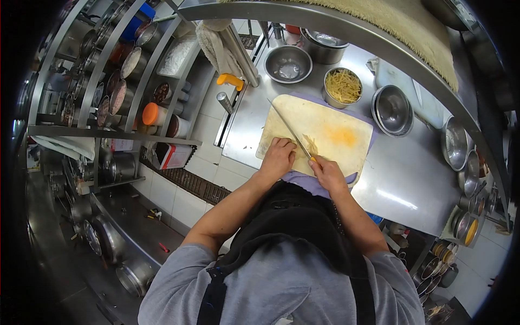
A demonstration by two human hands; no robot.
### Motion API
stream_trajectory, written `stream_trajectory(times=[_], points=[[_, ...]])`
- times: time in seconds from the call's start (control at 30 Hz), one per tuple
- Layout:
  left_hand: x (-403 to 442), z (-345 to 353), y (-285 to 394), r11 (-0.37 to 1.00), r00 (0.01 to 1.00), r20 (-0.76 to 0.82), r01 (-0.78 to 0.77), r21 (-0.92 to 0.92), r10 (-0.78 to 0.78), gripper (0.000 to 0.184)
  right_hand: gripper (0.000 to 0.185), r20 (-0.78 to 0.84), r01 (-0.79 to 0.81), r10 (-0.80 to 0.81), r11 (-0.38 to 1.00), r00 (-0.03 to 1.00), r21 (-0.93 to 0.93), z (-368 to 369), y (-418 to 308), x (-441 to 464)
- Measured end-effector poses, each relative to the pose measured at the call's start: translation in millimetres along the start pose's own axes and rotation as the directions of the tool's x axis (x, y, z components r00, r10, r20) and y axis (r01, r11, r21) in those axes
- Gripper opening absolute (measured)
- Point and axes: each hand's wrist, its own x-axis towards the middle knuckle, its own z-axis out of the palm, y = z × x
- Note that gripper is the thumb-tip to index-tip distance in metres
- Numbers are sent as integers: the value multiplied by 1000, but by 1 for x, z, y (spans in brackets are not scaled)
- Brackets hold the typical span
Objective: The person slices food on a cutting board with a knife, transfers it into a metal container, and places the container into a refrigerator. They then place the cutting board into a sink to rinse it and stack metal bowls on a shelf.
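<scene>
My right hand (326, 172) is closed round the yellow handle of a long knife (292, 131), whose blade lies slanting over the pale cutting board (327, 116). Just left of the blade, my left hand (279, 157) rests on the board with its fingers curled down; what lies beneath them is hidden. Thin pale strips (310, 145) sit on the board, right of the blade. An orange stain marks the board further right. Under the board is a purple cloth (306, 183). Behind the board stands a metal bowl of yellowish strips (343, 86).
An empty steel bowl (288, 64) and a large pot (323, 49) stand at the back of the steel counter (401, 173). Stacked bowls (393, 110) are at right. A metal shelf rail (379, 40) arches overhead. Shelves with containers rise at left.
</scene>
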Motion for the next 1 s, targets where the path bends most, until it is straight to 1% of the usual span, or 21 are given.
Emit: stream_trajectory(times=[0.07, 0.2, 0.27, 0.4, 0.47, 0.5, 0.6, 0.67, 0.7, 0.77, 0.8, 0.87, 1.0], points=[[2, 5, 1, 999, 1000, 10, -19, 49, 19, 20, 31, -17, 15, -15, 1000, 1000, 23, -3, -3, -1], [3, 8, 2, 998, 1000, 0, -1, 56, 1, 19, 31, -14, -23, 22, 1000, 1000, -8, -15, -3, -12], [2, 11, 0, 999, 999, -39, -24, 47, 26, 18, 31, 41, -68, 71, 995, 997, -72, -27, -7, -25], [3, 10, 3, 999, 1000, -30, -6, 38, 8, 18, 30, 69, -71, 77, 994, 995, -84, -24, -6, -32], [4, 7, 6, 998, 1000, 5, 1, 68, -2, 15, 29, -13, 96, -97, 992, 995, -81, -6, 3, -16], [2, 8, 6, 997, 1000, 9, 4, 72, -4, 15, 29, -11, 95, -96, 993, 995, -76, -3, 2, -10], [4, 8, 4, 998, 1000, 3, -4, 61, 4, 15, 28, -7, 70, -71, 994, 997, -84, 1, -3, -1], [3, 9, 3, 997, 1000, -21, -21, 70, 23, 14, 29, -33, 26, -26, 1000, 999, 1, -5, -3, -8], [3, 9, 3, 998, 1000, -22, -16, 68, 17, 14, 29, -28, 25, -25, 1000, 999, -1, -10, -3, -14], [2, 10, 2, 999, 999, -32, -8, 53, 9, 14, 29, 96, -111, 112, 994, 989, -19, -19, -5, -24], [2, 10, 2, 999, 999, -33, -5, 52, 7, 14, 29, 98, -112, 113, 994, 989, -20, -16, -4, -22], [3, 9, 4, 998, 1000, -15, -3, 57, 4, 14, 30, 36, -17, 20, 998, 999, -60, -6, 1, -16], [3, 7, 4, 999, 1000, -15, -21, 47, 21, 13, 30, -22, 10, -11, 999, 1000, -41, 6, -4, -3]])
